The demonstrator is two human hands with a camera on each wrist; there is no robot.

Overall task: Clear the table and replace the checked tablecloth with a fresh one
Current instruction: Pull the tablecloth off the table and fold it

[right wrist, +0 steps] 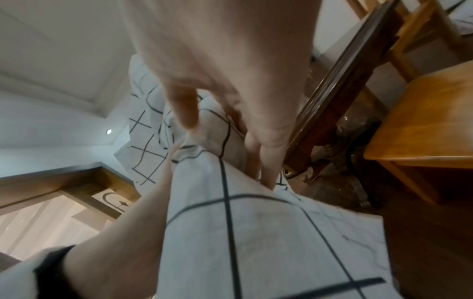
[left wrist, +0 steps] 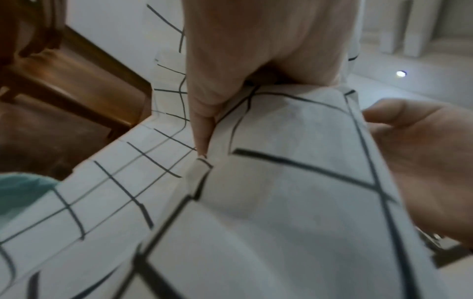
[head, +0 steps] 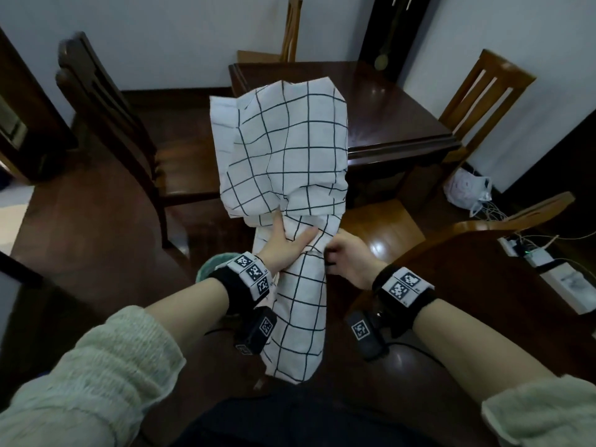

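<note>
I am holding the checked tablecloth (head: 283,162) bunched in the air just short of the bare worktop (head: 396,117). I judge its loose tail, hanging toward the floor, could drag or trip me if I am letting it slide. To the left of the bundle, my left hand (head: 287,243) is gripping it, thumb over a fold. To its right, my right hand (head: 346,256) is curling round the gathered neck.

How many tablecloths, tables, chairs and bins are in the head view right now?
Checked tablecloth: 1, gripped by left hand and right hand
Table: 1
Chairs: 4
Teal bin: 1
Total: 7
</note>
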